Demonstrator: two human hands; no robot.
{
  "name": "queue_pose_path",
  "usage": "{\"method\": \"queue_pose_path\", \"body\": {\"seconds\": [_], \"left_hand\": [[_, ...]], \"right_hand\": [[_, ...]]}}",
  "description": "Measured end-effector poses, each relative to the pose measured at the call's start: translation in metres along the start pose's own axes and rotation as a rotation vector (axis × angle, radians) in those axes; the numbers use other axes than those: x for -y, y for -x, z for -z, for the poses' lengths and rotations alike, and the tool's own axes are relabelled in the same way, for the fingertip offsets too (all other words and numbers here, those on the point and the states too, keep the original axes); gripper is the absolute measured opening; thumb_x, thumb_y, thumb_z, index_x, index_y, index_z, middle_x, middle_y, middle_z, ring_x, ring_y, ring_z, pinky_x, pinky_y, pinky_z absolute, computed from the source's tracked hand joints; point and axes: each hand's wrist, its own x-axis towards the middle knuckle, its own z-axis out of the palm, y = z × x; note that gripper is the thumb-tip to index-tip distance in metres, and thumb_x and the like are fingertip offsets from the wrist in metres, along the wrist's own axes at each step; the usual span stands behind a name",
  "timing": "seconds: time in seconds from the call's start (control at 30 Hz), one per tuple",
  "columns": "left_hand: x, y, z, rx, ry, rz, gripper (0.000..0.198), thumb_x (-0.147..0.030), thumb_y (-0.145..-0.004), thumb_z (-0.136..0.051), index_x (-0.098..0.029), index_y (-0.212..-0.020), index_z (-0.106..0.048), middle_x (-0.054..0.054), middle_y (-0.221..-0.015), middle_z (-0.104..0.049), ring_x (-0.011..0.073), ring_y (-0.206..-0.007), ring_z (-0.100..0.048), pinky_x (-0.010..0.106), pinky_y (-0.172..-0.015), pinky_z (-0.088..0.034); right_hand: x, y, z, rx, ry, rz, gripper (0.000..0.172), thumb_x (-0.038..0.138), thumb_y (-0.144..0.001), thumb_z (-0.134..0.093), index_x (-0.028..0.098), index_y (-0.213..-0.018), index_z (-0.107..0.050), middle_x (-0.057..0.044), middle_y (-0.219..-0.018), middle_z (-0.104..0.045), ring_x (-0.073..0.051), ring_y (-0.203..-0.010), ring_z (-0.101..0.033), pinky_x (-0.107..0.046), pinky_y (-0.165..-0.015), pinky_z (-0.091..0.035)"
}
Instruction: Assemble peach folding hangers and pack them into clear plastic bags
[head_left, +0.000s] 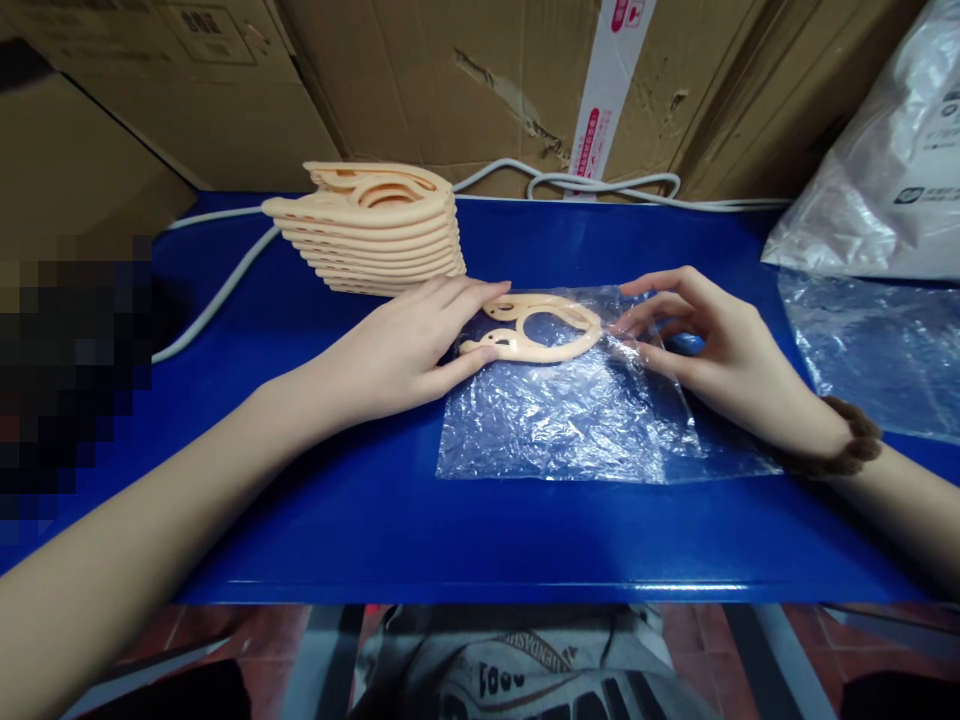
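Note:
A beige plastic piece [559, 352] with a rounded loop, looking like a folded clothes hanger, lies on the table with clear film around it. My left hand [420, 340] grips its left end, thumb on the near side and fingers on the far side. The clear plastic bag [555, 430] spreads toward me, wrinkled and shiny. At the loop's right end, my right hand [705, 340] has curled fingers on the bag's film; the exact pinch is partly blurred by the plastic. A neat stack of matching folded hangers [382, 235] stands beyond my left hand.
Another clear plastic sheet [877, 350] lies at the right, before a white printed bag [870, 170]. A white cable [217, 300] runs along the back and left of the blue table [525, 545]. Cardboard boxes [420, 90] wall off the rear.

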Motion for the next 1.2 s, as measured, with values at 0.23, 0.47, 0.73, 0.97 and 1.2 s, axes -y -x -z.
{"method": "queue_pose_path", "body": {"seconds": [0.23, 0.47, 0.73, 0.97, 1.2], "left_hand": [[0.0001, 0.0007, 0.0014, 0.019, 0.011, 0.0, 0.065, -0.051, -0.101, -0.042, -0.011, -0.152, -0.038, 0.017, -0.152, -0.049, 0.0305, -0.137, -0.049, 0.043, -0.116, -0.038], [0.0019, 0.0007, -0.0001, 0.018, 0.028, -0.003, 0.07, -0.056, -0.1, -0.042, -0.011, -0.153, -0.037, 0.017, -0.151, -0.05, 0.03, -0.135, -0.051, 0.042, -0.115, -0.039], [-0.0012, 0.0014, 0.0008, 0.032, -0.006, -0.008, 0.066, -0.053, -0.102, -0.04, -0.011, -0.153, -0.036, 0.017, -0.151, -0.049, 0.0309, -0.135, -0.05, 0.042, -0.115, -0.037], [0.0024, 0.0003, -0.0031, 0.014, 0.011, -0.03, 0.064, -0.052, -0.102, -0.041, -0.014, -0.153, -0.035, 0.016, -0.155, -0.045, 0.0302, -0.14, -0.045, 0.045, -0.117, -0.036], [0.0026, -0.0001, -0.0057, 0.0, 0.015, -0.05, 0.063, -0.05, -0.103, -0.043, -0.013, -0.152, -0.036, 0.017, -0.154, -0.046, 0.0293, -0.14, -0.045, 0.045, -0.117, -0.036]], "right_hand": [[-0.0001, -0.0008, 0.0002, 0.008, 0.001, -0.021, 0.044, 0.045, -0.086, -0.069, 0.023, -0.123, -0.058, -0.005, -0.099, -0.075, -0.024, -0.089, -0.071, -0.041, -0.08, -0.055], [-0.0021, -0.0009, 0.0009, -0.003, -0.019, -0.025, 0.046, 0.048, -0.084, -0.071, 0.024, -0.121, -0.059, -0.004, -0.1, -0.075, -0.024, -0.09, -0.071, -0.041, -0.08, -0.054], [-0.0011, -0.0013, 0.002, 0.009, -0.018, -0.037, 0.044, 0.048, -0.084, -0.07, 0.025, -0.12, -0.059, -0.005, -0.1, -0.076, -0.024, -0.089, -0.071, -0.039, -0.077, -0.054], [0.0004, -0.0011, 0.0031, 0.017, 0.011, -0.027, 0.045, 0.046, -0.084, -0.07, 0.021, -0.121, -0.061, -0.007, -0.1, -0.076, -0.024, -0.088, -0.071, -0.041, -0.079, -0.055], [0.0017, -0.0016, 0.0048, 0.036, 0.019, -0.01, 0.042, 0.044, -0.085, -0.069, 0.021, -0.119, -0.062, -0.006, -0.101, -0.075, -0.024, -0.088, -0.071, -0.039, -0.078, -0.056]]}}
